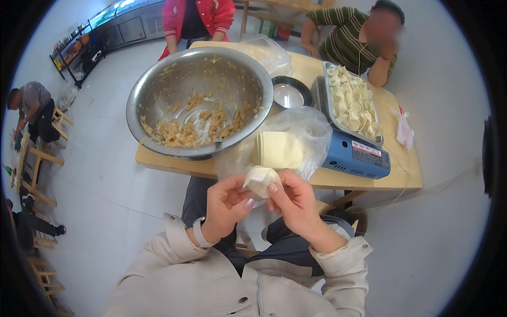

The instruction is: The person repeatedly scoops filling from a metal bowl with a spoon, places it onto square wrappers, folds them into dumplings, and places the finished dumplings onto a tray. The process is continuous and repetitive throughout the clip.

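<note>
A pale, partly folded wonton (261,181) is held in front of me, just off the table's near edge. My right hand (297,202) pinches it between thumb and fingers. The fingers of my left hand (227,204) support its other side, with the thumb apart. Whatever lies inside the wrapper is hidden. Just beyond my hands, a stack of square dough wrappers (279,149) rests on a clear plastic bag (315,126). To the left stands a large stainless steel bowl (158,85) with minced filling (182,134) smeared over its bottom and sides.
A metal tray (328,85) of wontons (352,101) sits on a blue portable gas stove (352,154). Beside it lies a round black-rimmed pan (291,95). Two people sit across the wooden table (400,174). Wooden stools (61,121) and other people are at the far left.
</note>
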A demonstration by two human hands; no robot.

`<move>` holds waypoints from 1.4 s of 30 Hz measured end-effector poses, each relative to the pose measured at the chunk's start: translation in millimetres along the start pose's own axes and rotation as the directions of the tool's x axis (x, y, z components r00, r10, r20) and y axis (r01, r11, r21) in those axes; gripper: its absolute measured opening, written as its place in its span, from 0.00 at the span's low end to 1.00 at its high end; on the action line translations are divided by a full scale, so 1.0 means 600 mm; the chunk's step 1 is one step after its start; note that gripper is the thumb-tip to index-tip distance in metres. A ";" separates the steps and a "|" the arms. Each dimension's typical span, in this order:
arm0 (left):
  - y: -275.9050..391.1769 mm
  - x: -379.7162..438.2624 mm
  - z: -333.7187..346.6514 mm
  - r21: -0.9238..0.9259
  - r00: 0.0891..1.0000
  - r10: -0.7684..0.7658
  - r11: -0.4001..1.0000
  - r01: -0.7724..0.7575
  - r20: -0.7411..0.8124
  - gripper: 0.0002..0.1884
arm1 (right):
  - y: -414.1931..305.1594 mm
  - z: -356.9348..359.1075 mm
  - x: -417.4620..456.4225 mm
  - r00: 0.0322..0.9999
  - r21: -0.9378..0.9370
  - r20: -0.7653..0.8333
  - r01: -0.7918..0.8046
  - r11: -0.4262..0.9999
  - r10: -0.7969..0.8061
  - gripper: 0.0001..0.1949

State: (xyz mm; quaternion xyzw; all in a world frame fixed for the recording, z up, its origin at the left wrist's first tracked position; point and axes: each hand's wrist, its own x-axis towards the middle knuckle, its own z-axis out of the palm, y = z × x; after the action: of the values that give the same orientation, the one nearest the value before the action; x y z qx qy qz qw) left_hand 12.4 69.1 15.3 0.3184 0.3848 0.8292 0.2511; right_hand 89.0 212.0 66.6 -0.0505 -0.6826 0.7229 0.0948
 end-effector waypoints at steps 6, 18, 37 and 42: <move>0.021 0.020 0.013 0.025 0.978 -0.202 0.979 0.204 -0.051 0.29 | -0.001 -0.019 0.012 0.956 -0.580 0.006 0.243 0.778 -0.294 0.04; 0.030 0.017 0.019 -0.079 0.933 -0.349 0.936 0.343 -0.089 0.34 | 0.018 -0.021 0.017 0.877 -0.803 0.090 0.345 0.486 -0.473 0.04; 0.069 -0.001 -0.007 0.015 0.913 -0.406 0.913 0.407 -0.032 0.20 | -0.089 -0.238 0.052 0.881 -0.024 -0.472 0.012 1.000 -0.021 0.05; 0.073 -0.044 -0.057 0.037 0.864 -0.430 0.890 0.455 -0.263 0.15 | -0.123 -0.414 0.120 0.797 0.052 -0.604 0.067 0.996 -0.023 0.06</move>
State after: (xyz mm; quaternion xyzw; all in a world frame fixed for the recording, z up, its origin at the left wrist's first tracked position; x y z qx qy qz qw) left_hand -1.9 10.2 24.3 0.1275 0.5158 0.7627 0.3687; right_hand 74.1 473.2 128.8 -0.2581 -0.5920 0.6905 0.3258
